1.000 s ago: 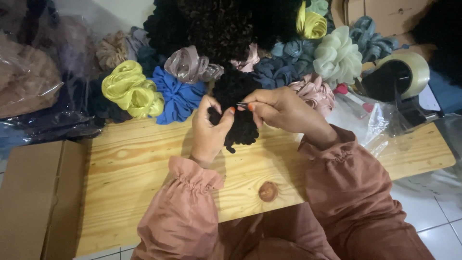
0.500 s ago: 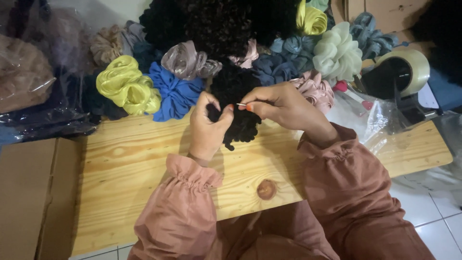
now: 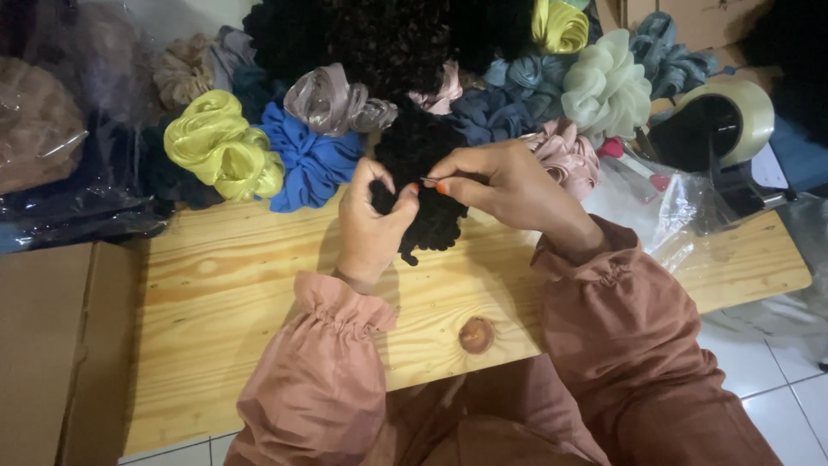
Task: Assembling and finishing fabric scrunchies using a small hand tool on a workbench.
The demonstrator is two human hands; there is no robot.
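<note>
Here, the black, fuzzy, ruffled fabric scrunchie (image 3: 423,185) is held between both hands, just above the far half of the pale pine wooden tabletop (image 3: 259,319). The left hand (image 3: 369,226) is closed on the scrunchie's near-left edge, thumb over the fabric and fingers curled behind it, wrist bent upward from its rust-pink gathered sleeve (image 3: 315,380). The right hand (image 3: 509,185) is brought in from the right at the same height, its fingertips pinched on what appears to be a thin needle or pin (image 3: 434,179), too fine to be identified with certainty, whose tip is directed leftward into the fabric. The scrunchie thus lies directly between the two hands, touched by both, its bulk running from far to near and hanging down toward the table. Neither hand is clearly the nearer.

Just beyond the hands, a heap of other scrunchies is spread along the table's far side: a royal-blue fabric scrunchie (image 3: 310,164), a glossy yellow-green satin scrunchie (image 3: 220,142) to the left, and a pale-pink satin scrunchie (image 3: 565,155) just behind the right hand. Farther right, a tape dispenser with a roll of clear tape (image 3: 733,116) is seen beside crumpled clear plastic bags (image 3: 664,207). A brown cardboard box (image 3: 52,345) stands at the table's left end.
</note>
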